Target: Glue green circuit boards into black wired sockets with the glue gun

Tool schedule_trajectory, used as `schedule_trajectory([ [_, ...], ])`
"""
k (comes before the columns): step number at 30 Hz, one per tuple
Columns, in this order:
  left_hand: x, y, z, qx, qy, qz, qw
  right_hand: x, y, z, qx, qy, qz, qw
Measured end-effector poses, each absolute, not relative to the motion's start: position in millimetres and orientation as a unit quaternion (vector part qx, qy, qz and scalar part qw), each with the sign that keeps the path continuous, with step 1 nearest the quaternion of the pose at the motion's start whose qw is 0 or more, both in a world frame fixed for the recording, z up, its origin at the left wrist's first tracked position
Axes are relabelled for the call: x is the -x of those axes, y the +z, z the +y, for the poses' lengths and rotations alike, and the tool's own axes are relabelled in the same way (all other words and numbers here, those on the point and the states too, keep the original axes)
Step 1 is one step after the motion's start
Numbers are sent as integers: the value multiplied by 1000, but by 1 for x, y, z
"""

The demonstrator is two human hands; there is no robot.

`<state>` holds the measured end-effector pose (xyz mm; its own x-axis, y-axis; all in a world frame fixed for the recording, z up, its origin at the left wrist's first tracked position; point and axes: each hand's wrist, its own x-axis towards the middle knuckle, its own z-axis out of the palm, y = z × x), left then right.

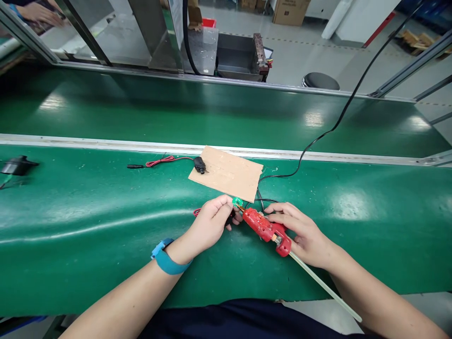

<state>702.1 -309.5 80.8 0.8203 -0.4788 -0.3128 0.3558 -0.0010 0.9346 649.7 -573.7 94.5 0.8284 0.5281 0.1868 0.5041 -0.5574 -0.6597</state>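
Note:
My right hand (300, 230) is wrapped round a red hot glue gun (263, 225), with a long pale glue stick (325, 285) poking out of its back end. The gun's nozzle meets a small green circuit board (237, 202). Between thumb and fingers, my left hand (213, 219) pinches a dark part that bears this board; much of that part is hidden by the hand. A bit of red wire (197, 212) shows behind the left hand. Just beyond both hands lies a piece of brown cardboard (231, 172).
A black part (199, 165) with a red and black wire (160, 161) rests at the cardboard's left edge. Another black part (19, 165) is at the far left. A black cable (310, 141) trails up to the right. Behind the white rail (106, 142) runs a green belt (176, 108).

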Motion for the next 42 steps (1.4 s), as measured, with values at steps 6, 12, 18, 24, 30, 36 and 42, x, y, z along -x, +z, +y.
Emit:
schedule_trajectory([
  [6, -698, 84, -307, -722, -258, -81, 637, -650, 98, -576, 883, 28, -294, 364],
  [12, -695, 84, -305, -820, -176, -154, 523, -649, 104, -577, 887, 30, -294, 356],
  [18, -694, 82, -304, -840, -127, -213, 482, -647, 107, -578, 892, 36, -290, 345],
  [24, -691, 77, -304, -873, -84, -245, 414, -646, 113, -579, 896, 53, -289, 332],
  [30, -688, 73, -302, -890, -35, -287, 352, -647, 116, -580, 898, 66, -290, 324],
  [36, -688, 71, -299, -900, 27, -331, 283, -647, 118, -580, 903, 70, -285, 312],
  [42, -688, 70, -298, -900, 46, -357, 244, -647, 120, -575, 906, 67, -276, 314],
])
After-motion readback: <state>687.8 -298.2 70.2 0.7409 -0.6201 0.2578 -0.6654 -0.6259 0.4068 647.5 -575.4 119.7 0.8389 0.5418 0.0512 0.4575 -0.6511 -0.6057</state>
